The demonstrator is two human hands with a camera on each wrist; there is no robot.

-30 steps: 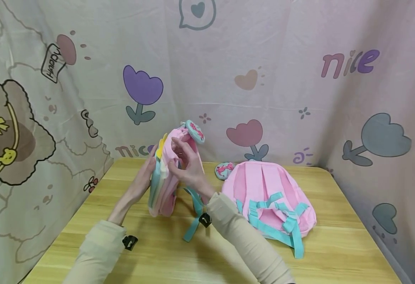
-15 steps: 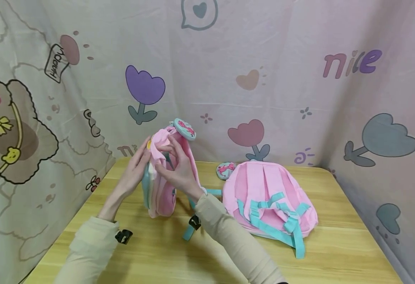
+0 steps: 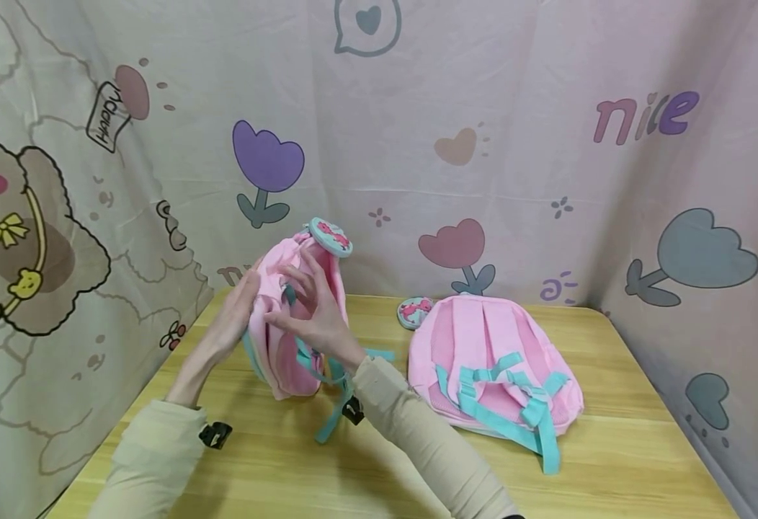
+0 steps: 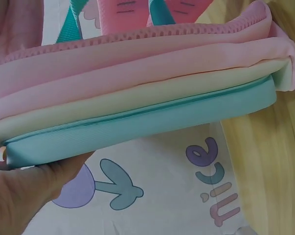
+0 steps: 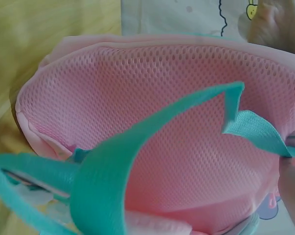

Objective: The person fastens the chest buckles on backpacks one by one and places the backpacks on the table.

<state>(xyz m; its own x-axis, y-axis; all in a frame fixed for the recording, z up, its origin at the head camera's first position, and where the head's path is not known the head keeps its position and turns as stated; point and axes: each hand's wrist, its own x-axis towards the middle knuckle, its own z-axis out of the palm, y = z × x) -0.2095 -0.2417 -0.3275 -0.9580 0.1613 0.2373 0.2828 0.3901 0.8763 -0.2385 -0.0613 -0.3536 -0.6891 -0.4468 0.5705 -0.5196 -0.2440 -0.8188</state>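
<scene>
A pink backpack (image 3: 301,367) with pastel layered sides stands tilted on the left half of the table, its mesh back panel (image 5: 186,117) turned to the right. My left hand (image 3: 233,317) rests against its front face, and a digit lies along the teal front pocket (image 4: 147,132) in the left wrist view. On the strap side, my right hand (image 3: 317,313) has fingers and thumb spread apart, touching the bag near its upper part. Teal straps (image 5: 108,181) hang loose across the back panel. A round teal charm (image 3: 330,237) with a pink figure hangs at the top.
A second pink backpack (image 3: 489,346) lies on the table at the right, its teal straps (image 3: 534,411) up. Beside its top is another round charm (image 3: 414,312). A printed curtain (image 3: 379,144) closes off the back and sides of the wooden table (image 3: 379,476).
Both hands and the upright backpack have shifted left. The bag has turned so more of its strap side shows, and the yellow piece on its front has gone out of sight.
</scene>
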